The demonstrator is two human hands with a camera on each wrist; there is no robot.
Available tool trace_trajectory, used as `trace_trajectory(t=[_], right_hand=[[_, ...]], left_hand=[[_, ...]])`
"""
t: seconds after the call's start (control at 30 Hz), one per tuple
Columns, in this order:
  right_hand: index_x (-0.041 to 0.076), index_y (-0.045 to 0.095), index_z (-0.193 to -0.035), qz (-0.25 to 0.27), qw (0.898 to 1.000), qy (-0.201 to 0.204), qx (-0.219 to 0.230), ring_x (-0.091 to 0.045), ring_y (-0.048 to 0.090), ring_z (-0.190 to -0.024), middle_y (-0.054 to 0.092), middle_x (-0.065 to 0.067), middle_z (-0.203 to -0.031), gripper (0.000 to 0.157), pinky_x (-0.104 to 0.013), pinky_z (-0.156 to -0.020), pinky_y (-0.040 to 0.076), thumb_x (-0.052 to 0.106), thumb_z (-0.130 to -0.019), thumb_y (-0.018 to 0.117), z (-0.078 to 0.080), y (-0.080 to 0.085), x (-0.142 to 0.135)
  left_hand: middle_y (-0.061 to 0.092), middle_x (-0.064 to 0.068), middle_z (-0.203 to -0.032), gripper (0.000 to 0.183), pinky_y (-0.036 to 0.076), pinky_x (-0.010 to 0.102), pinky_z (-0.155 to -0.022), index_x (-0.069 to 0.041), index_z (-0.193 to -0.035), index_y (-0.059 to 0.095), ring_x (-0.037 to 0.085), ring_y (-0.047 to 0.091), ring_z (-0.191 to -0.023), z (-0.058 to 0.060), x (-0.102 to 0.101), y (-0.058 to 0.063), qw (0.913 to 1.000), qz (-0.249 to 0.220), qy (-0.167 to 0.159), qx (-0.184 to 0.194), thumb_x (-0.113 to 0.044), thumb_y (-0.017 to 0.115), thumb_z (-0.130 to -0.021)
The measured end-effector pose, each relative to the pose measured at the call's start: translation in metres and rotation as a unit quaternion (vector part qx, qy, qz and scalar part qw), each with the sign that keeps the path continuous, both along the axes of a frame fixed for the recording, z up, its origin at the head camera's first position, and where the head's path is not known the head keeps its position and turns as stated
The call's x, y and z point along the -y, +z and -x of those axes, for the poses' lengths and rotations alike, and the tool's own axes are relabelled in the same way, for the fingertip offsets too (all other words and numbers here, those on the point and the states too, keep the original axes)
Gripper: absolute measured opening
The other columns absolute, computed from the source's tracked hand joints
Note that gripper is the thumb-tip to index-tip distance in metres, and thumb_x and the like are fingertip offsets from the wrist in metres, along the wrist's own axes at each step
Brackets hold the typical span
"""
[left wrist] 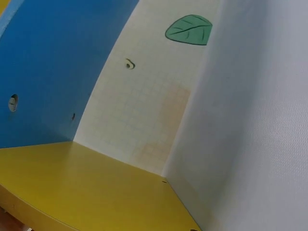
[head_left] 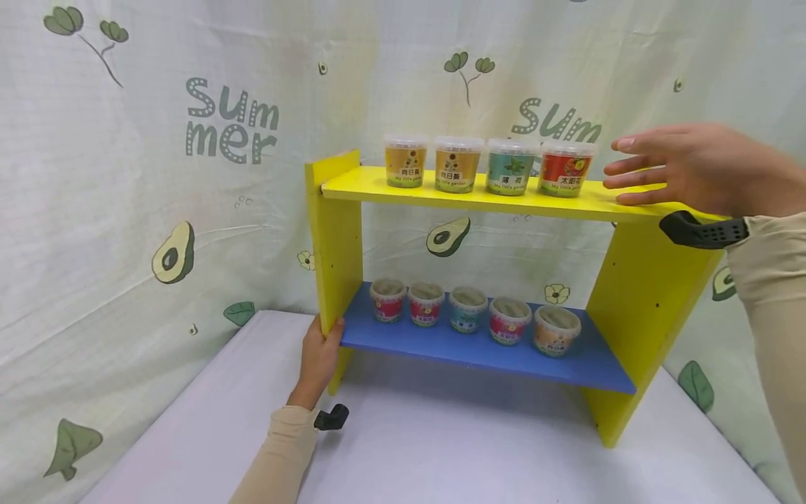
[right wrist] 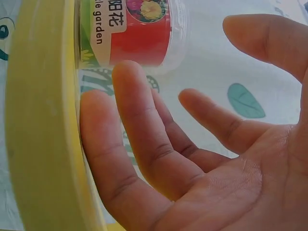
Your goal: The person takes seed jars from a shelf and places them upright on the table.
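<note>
Beside the red cup [head_left: 565, 172], my right hand [head_left: 699, 168] is spread, empty; a nudge could topple it. Left hand [head_left: 320, 355] grips the shelf [head_left: 343, 245].

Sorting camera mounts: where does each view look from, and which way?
Head: on the head, forward and down at the shelf and cups; left hand, right hand and sleeves show.
Left wrist: on that wrist, toward the blue board, yellow panel and curtain; no hand clearly shows.
Right wrist: on that wrist, past the right fingers toward the red cup.
Shared: head and right wrist both show right hand and red cup.
</note>
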State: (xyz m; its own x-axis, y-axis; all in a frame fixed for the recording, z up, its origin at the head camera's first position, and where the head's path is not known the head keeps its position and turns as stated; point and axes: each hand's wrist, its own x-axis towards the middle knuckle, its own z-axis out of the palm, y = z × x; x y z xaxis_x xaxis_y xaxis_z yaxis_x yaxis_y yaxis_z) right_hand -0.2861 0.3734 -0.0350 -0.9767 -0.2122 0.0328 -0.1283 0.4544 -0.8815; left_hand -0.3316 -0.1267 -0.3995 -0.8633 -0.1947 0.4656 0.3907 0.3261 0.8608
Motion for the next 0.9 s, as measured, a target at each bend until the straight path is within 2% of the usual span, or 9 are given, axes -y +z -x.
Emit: trace_trajectory(t=[0.07,0.13,0.2,0.3,0.43,0.53,0.7,0.9], right_hand=[[0.023,0.032,-0.151,-0.023,1.0,0.006,0.001,-0.012,0.064,-0.107,0.048,0.002,-0.133,0.049,-0.036,-0.086,0.055,0.039,-0.106,0.043,0.0,0.0,0.0],[0.023,0.017,-0.159,-0.046,0.999,0.011,0.01,-0.012,0.063,-0.109,0.046,-0.002,-0.139,0.062,-0.035,-0.087,0.055,0.044,-0.106,0.04,0.001,0.001,0.002],[0.021,0.005,-0.162,-0.063,0.998,0.011,0.022,-0.011,0.06,-0.112,0.038,-0.008,-0.148,0.072,-0.035,-0.09,0.054,0.049,-0.105,0.039,0.001,0.002,0.005],[0.022,-0.002,-0.162,-0.078,0.996,0.012,0.032,-0.016,0.055,-0.12,0.02,-0.018,-0.159,0.078,-0.036,-0.093,0.052,0.054,-0.104,0.038,0.003,0.004,0.013],[0.022,-0.002,-0.162,-0.092,0.995,0.009,0.035,-0.028,0.04,-0.136,0.017,-0.018,-0.161,0.08,-0.035,-0.094,0.051,0.056,-0.102,0.04,0.005,0.009,0.025],[0.021,0.003,-0.161,-0.091,0.995,0.01,0.039,-0.033,0.031,-0.141,0.016,-0.017,-0.161,0.08,-0.034,-0.093,0.051,0.058,-0.101,0.042,0.01,0.011,0.035],[0.025,0.017,-0.157,-0.09,0.995,0.007,0.046,-0.032,0.029,-0.141,0.016,-0.013,-0.161,0.071,-0.034,-0.092,0.048,0.059,-0.1,0.043,0.018,0.014,0.043],[0.026,0.022,-0.154,-0.097,0.994,-0.005,0.055,-0.028,0.037,-0.132,0.02,-0.011,-0.158,0.07,-0.034,-0.09,0.049,0.061,-0.098,0.046,0.023,0.014,0.041]], left_hand=[[0.06,0.018,-0.106,0.04,0.044,0.042,-0.083,0.001,-0.129,0.051,0.031,0.055,-0.091,0.0,0.0,0.0,1.0,0.002,0.0,0.0,-0.03,0.052,-0.104],[0.059,0.017,-0.105,0.04,0.044,0.042,-0.082,0.002,-0.128,0.051,0.03,0.055,-0.09,0.0,0.0,0.0,1.0,0.007,0.003,0.0,-0.031,0.052,-0.104],[0.059,0.017,-0.104,0.04,0.044,0.042,-0.081,0.002,-0.128,0.051,0.03,0.054,-0.089,-0.001,0.0,-0.001,1.0,0.007,0.005,-0.001,-0.031,0.052,-0.104],[0.058,0.017,-0.102,0.039,0.044,0.042,-0.08,0.002,-0.127,0.052,0.03,0.054,-0.088,-0.002,0.0,-0.002,0.9999,0.006,0.009,0.001,-0.03,0.052,-0.104],[0.058,0.016,-0.104,0.04,0.044,0.041,-0.081,0.001,-0.128,0.051,0.029,0.054,-0.089,-0.002,-0.002,-0.004,0.9999,0.008,0.006,0.006,-0.032,0.05,-0.105],[0.058,0.017,-0.105,0.041,0.044,0.042,-0.083,0.002,-0.129,0.05,0.029,0.054,-0.09,-0.002,-0.001,-0.003,1.0,0.006,0.007,0.003,-0.032,0.049,-0.105],[0.058,0.019,-0.111,0.043,0.043,0.046,-0.087,0.002,-0.131,0.049,0.033,0.054,-0.094,-0.001,0.0,0.0,1.0,0.002,0.004,-0.003,-0.032,0.05,-0.105],[0.057,0.02,-0.121,0.047,0.043,0.049,-0.094,0.001,-0.136,0.047,0.034,0.055,-0.102,0.001,-0.002,-0.004,0.9999,0.004,-0.004,0.01,-0.034,0.049,-0.105]])
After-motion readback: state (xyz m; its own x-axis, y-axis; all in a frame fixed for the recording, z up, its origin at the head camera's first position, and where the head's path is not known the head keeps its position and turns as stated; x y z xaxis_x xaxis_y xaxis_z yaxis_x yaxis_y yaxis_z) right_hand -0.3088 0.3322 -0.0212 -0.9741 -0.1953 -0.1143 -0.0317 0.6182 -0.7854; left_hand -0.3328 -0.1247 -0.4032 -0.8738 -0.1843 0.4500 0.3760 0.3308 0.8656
